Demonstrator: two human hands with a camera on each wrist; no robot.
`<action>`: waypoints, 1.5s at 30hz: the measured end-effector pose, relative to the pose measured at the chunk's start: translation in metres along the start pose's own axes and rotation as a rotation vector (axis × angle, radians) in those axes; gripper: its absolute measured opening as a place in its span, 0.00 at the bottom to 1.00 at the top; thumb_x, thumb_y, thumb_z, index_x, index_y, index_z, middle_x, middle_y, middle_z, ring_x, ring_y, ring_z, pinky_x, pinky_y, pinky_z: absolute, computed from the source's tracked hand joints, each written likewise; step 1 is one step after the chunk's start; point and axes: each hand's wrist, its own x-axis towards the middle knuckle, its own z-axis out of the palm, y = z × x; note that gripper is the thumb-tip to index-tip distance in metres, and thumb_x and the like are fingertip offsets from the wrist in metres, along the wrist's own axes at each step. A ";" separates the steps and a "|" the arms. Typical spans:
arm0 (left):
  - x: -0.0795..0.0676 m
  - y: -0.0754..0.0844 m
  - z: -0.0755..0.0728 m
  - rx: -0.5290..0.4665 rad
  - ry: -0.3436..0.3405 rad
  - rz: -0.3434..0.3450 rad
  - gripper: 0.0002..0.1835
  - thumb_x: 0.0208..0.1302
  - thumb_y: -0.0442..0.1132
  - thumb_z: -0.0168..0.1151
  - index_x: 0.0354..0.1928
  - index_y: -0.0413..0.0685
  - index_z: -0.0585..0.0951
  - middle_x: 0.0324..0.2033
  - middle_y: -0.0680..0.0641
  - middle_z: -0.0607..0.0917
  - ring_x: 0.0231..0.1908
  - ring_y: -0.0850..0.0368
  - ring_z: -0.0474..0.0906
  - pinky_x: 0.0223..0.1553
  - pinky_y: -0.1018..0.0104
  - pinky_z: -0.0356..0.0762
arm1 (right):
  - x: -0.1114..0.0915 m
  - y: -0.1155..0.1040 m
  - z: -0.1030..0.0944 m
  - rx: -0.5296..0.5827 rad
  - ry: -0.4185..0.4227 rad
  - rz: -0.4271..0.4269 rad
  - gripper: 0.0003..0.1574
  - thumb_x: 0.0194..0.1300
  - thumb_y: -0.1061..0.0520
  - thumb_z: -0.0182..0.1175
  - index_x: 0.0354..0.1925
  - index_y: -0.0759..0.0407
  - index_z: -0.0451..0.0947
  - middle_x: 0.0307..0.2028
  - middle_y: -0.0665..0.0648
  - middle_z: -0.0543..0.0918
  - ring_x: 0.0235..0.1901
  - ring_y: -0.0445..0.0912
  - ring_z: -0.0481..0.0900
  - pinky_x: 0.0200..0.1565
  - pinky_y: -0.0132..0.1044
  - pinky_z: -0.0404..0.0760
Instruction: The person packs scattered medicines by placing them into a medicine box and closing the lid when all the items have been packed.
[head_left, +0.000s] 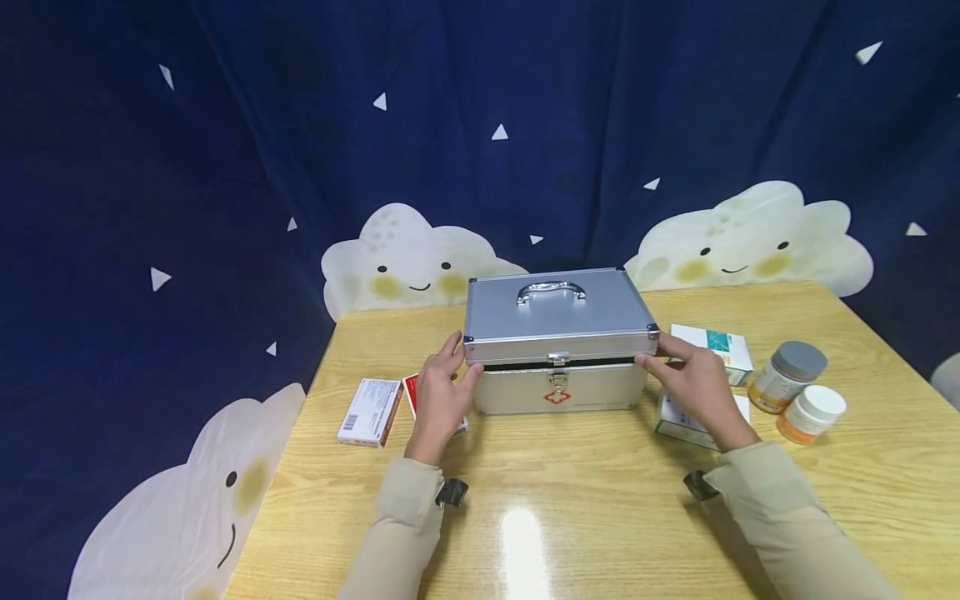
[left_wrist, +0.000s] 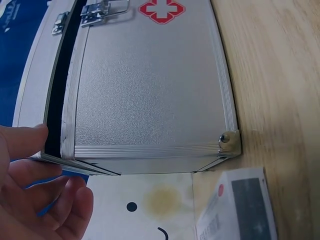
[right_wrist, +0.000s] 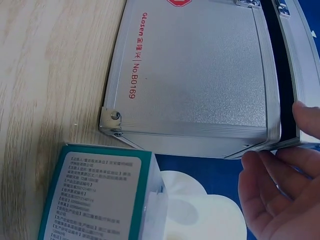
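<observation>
- Metal case (head_left: 558, 343) was set upright on the wooden table (head_left: 600, 517), between the two hands, front turned toward the person.
- Nearest: tan sleeves (head_left: 397, 517) were seen low in the head view; a small dark device (head_left: 452, 492) was worn at each wrist.
- To the left, a white carton with barcode (head_left: 367, 410) was laid flat; a red-and-white carton (head_left: 411, 387) beside it was partly hidden by the left hand.
- To the right, a teal-edged white box (right_wrist: 97, 195) with printed text was placed near the case's lower corner, partly covered by the right hand in the head view.
- Farther right, a white-capped bottle (head_left: 812, 414) and a grey-capped bottle (head_left: 787, 375) were stood close together; contact could not be told.
- Left hand (head_left: 442, 396): fingers partly curled, thumb laid on the lid's front edge; left front corner of the lid was gripped.
- Right hand (head_left: 697, 383): fingers bent, thumb on the front edge; right front corner of the lid was gripped.
- Lid (head_left: 558, 321) was raised slightly, dark gap shown along the front; latch (head_left: 557, 379) was unfastened above a red cross emblem (head_left: 557, 397).
- Handle (head_left: 551, 290) was fixed on the lid's top.
- White-and-teal box (head_left: 712, 346) was left behind the right hand.
- Farthest: pale cloud figures (head_left: 420, 258) and white triangles were shown against a navy curtain (head_left: 450, 100).
</observation>
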 end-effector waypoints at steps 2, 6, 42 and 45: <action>0.000 -0.001 0.000 0.001 0.011 0.011 0.22 0.61 0.39 0.67 0.56 0.38 0.82 0.63 0.43 0.79 0.46 0.44 0.82 0.41 0.55 0.83 | 0.001 -0.001 0.001 -0.008 0.007 0.001 0.25 0.68 0.49 0.64 0.59 0.59 0.81 0.46 0.66 0.88 0.46 0.60 0.87 0.43 0.46 0.86; 0.002 -0.001 0.000 -0.008 0.034 0.041 0.22 0.61 0.38 0.68 0.57 0.38 0.81 0.61 0.42 0.81 0.48 0.44 0.83 0.41 0.55 0.84 | 0.003 -0.001 0.000 -0.006 0.025 -0.015 0.24 0.68 0.49 0.64 0.58 0.58 0.81 0.45 0.64 0.89 0.43 0.34 0.84 0.41 0.26 0.85; 0.024 0.021 -0.015 -0.038 -0.022 -0.018 0.19 0.64 0.35 0.65 0.58 0.46 0.83 0.59 0.45 0.83 0.45 0.50 0.86 0.45 0.51 0.84 | 0.017 -0.014 -0.008 0.059 0.136 -0.011 0.26 0.64 0.50 0.68 0.57 0.61 0.82 0.37 0.69 0.89 0.27 0.10 0.70 0.31 0.12 0.72; 0.025 0.022 -0.019 -0.029 -0.028 -0.015 0.18 0.64 0.36 0.65 0.57 0.48 0.84 0.58 0.45 0.84 0.44 0.50 0.87 0.45 0.51 0.84 | 0.016 -0.018 -0.008 0.042 0.152 -0.009 0.26 0.64 0.49 0.68 0.56 0.61 0.82 0.37 0.68 0.89 0.28 0.20 0.77 0.29 0.14 0.73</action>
